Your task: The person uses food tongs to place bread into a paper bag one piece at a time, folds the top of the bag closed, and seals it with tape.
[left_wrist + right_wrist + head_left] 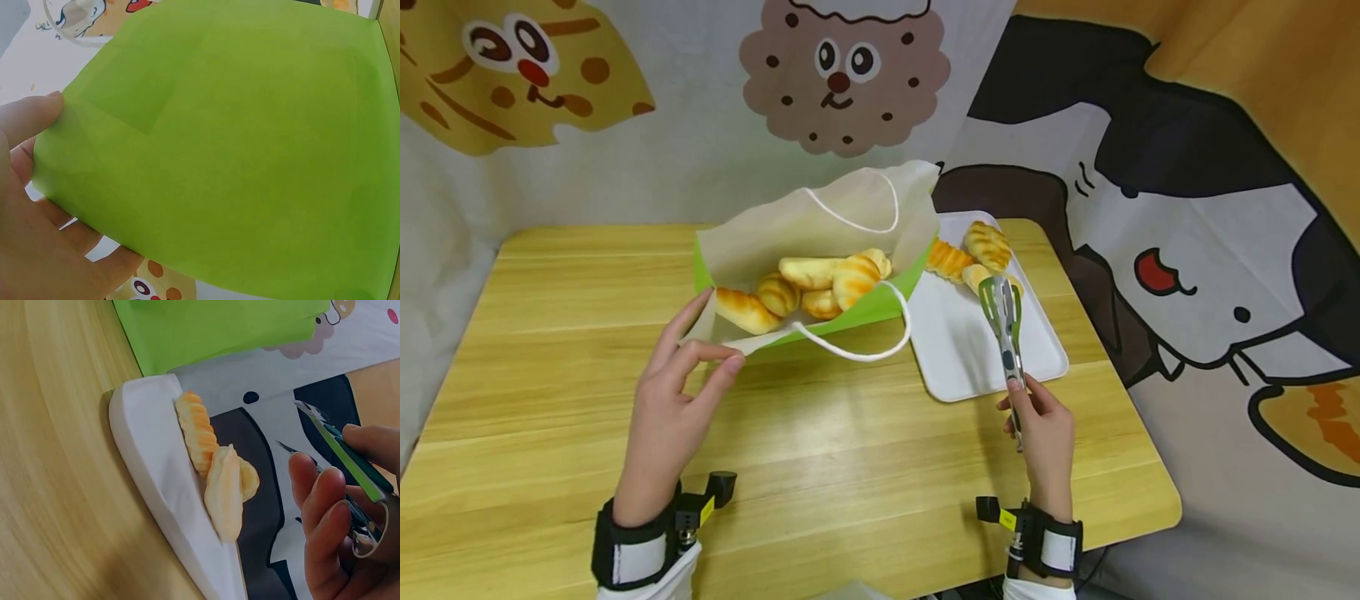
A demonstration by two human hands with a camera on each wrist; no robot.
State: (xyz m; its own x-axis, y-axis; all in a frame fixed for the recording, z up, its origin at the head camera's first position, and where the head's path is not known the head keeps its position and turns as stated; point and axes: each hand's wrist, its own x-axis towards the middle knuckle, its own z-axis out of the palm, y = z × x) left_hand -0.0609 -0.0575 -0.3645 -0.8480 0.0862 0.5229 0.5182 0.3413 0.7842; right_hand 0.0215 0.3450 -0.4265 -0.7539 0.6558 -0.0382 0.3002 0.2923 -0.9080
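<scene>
A green paper bag [880, 310] with a pale inside and white cord handles gapes open, several bread rolls [831, 283] inside. My left hand [673, 400] pinches its near left corner. The left wrist view shows the thumb on the edge of the green side [219, 144], other fingers partly hidden behind. My right hand [1041, 425] holds metal and green food tongs [1006, 333] by the handle. Their tips stand apart with nothing between them in the right wrist view. In the head view they overlap the pale roll [223, 494] on the white tray [955, 350].
Two more rolls lie on the tray, a ridged one [949, 262] and a striped one [987, 245]. Tray and bag stand side by side on the wooden table [835, 467]. A cloth backdrop [685, 175] with cartoon prints hangs behind and to the right.
</scene>
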